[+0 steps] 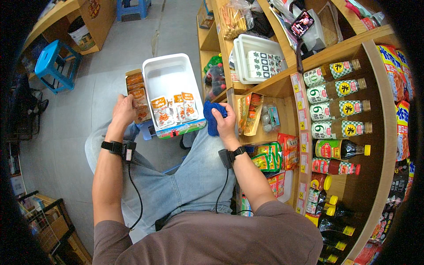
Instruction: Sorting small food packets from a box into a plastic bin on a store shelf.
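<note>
My left hand is at the side of an open cardboard box of orange snack packets. Its fingers are curled against the packets and the box edge; whether they pinch one is hard to see. Right beside the box stands a white plastic tub, with several white-and-orange snack packets standing at its near end. A bunched blue cloth is gripped in my right hand, just off the tub's near right corner and above my knee.
Wooden shelves run along my right, holding a snack box, seasoning bottles and a white bin of mahjong tiles. A phone rests above them. Blue plastic stools stand on the grey floor.
</note>
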The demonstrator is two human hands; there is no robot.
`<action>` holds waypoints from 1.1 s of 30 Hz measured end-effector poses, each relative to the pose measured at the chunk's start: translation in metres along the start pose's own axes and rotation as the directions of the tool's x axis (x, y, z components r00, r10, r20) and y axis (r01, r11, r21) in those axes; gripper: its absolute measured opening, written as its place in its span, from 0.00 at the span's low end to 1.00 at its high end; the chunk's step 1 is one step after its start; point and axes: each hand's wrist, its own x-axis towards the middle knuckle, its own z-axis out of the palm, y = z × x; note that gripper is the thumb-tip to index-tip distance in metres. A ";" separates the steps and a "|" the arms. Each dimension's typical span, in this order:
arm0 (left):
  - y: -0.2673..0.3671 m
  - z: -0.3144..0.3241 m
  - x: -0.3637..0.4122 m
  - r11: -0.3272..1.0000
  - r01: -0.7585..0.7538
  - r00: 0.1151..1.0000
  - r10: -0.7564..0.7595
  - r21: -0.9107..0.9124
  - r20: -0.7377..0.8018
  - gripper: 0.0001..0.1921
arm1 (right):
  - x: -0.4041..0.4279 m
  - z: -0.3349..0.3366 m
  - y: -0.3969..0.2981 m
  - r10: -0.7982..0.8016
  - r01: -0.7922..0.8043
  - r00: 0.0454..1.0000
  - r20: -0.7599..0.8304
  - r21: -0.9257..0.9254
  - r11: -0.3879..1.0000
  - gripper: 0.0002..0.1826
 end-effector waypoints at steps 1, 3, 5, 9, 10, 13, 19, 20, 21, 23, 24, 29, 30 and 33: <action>0.001 -0.002 0.000 1.000 -0.011 1.000 0.011 -0.011 0.021 0.08 | 0.000 0.000 -0.002 0.000 0.000 1.000 -0.001 -0.001 1.000 0.16; 0.000 -0.002 0.001 1.000 -0.022 0.999 0.022 -0.022 0.043 0.07 | 0.000 0.000 -0.006 0.032 -0.031 0.999 0.018 -0.018 0.999 0.15; -0.006 0.002 0.002 0.994 -0.106 0.994 0.106 0.004 0.007 0.08 | 0.000 0.000 -0.004 0.028 -0.027 0.999 0.016 -0.014 1.000 0.15; -0.009 0.004 0.007 0.993 -0.116 0.993 0.117 -0.024 0.021 0.07 | 0.000 -0.002 0.001 0.011 -0.011 1.000 0.010 -0.028 1.000 0.16; -0.016 0.008 0.010 0.991 -0.124 0.992 0.124 -0.052 0.001 0.07 | 0.000 -0.001 0.001 0.011 -0.011 1.000 0.013 -0.026 1.000 0.16; -0.019 0.007 0.011 0.986 -0.124 0.992 0.122 -0.108 -0.021 0.07 | 0.000 -0.001 0.001 0.006 -0.006 1.000 0.013 -0.021 1.000 0.15; -0.004 -0.021 0.006 0.909 -0.080 0.997 0.071 -0.409 -0.037 0.08 | 0.000 0.000 -0.002 0.019 -0.019 1.000 0.003 -0.007 1.000 0.15; -0.004 -0.022 0.005 0.868 -0.114 0.992 0.076 -0.483 -0.099 0.08 | 0.000 0.000 -0.003 0.019 -0.019 1.000 0.005 -0.007 1.000 0.15; -0.005 -0.022 0.007 0.869 -0.114 0.992 0.075 -0.482 -0.099 0.08 | 0.000 0.000 -0.004 0.018 -0.018 1.000 0.007 -0.008 1.000 0.16; -0.010 -0.020 0.013 0.755 -0.048 0.996 -0.009 -0.655 -0.084 0.07 | 0.000 0.001 -0.004 0.011 -0.011 1.000 0.006 -0.013 1.000 0.16; -0.013 -0.019 0.016 0.754 -0.047 0.996 -0.010 -0.655 -0.083 0.07 | 0.000 0.000 -0.003 0.004 -0.004 1.000 0.005 -0.019 1.000 0.16; 0.010 -0.023 0.013 0.151 -0.021 0.983 -0.175 -0.988 -0.048 0.08 | 0.001 -0.003 0.004 0.002 -0.002 1.000 -0.009 -0.043 0.999 0.16; 0.006 -0.020 0.014 0.039 0.003 0.984 -0.177 -0.999 -0.004 0.07 | 0.000 -0.001 0.003 -0.003 0.002 1.000 -0.008 -0.045 0.999 0.16; 0.001 -0.008 0.014 -0.100 0.016 0.980 -0.196 -0.995 0.035 0.06 | 0.001 0.000 0.001 0.004 -0.004 1.000 0.003 -0.029 1.000 0.16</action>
